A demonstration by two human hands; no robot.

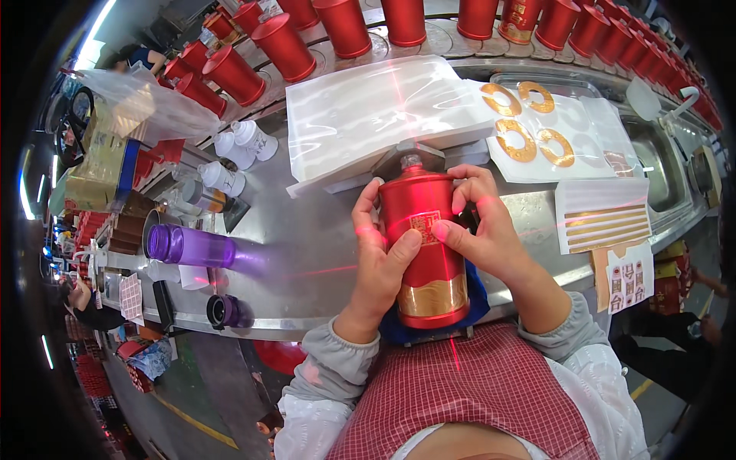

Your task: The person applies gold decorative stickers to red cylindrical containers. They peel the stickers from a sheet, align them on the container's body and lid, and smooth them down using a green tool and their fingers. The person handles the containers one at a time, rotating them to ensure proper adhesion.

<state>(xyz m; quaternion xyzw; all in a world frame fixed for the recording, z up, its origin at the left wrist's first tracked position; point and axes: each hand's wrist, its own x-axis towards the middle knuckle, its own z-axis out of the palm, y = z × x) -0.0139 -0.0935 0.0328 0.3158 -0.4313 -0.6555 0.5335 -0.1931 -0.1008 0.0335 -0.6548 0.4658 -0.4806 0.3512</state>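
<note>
Two hands press a small label onto a red bottle.

The left hand [381, 257] and the right hand [479, 222] are both wrapped snug around the red bottle [422, 245], which lies on a blue pad [477, 295] at the near edge of the shiny metal surface [307, 238], close to the person's body. Both thumbs sit on the little label [424, 226] (it looks like the sticking-on step). I think the next move needs a gentle, even rub so the label lies flat and straight. Behind the bottle are white sheets [360, 111] and gold ring stickers [521, 138]. A purple bottle [188, 247] lies to the left. Rows of red bottles [345, 27] line the far side of this busy workroom.
</note>
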